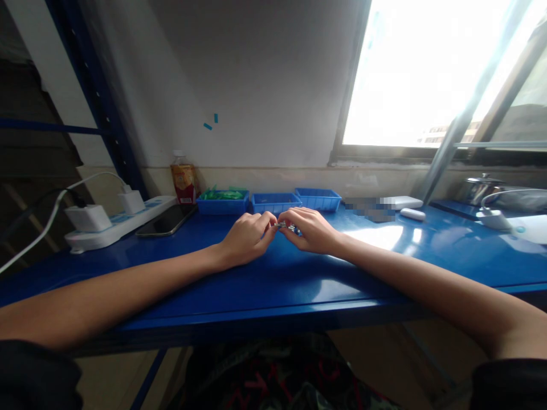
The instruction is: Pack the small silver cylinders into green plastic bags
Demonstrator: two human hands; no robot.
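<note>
Both of my hands rest on the blue table [273,285] and meet at its middle. My left hand [248,236] is curled, its fingertips pinched on a small shiny metal part [285,226]. My right hand [311,229] is curled too and grips the same small part from the other side. The part is too small to make out in detail. Just behind the hands stand three blue bins: the left bin [222,202] holds green pieces, the middle bin [276,202] and the right bin [318,199] show little inside.
A white power strip [115,222] with chargers plugged in and a dark phone [166,220] lie at the left. A red-labelled bottle [183,179] stands by the wall. White devices [412,213] and a metal pot [481,188] sit at the right under the window.
</note>
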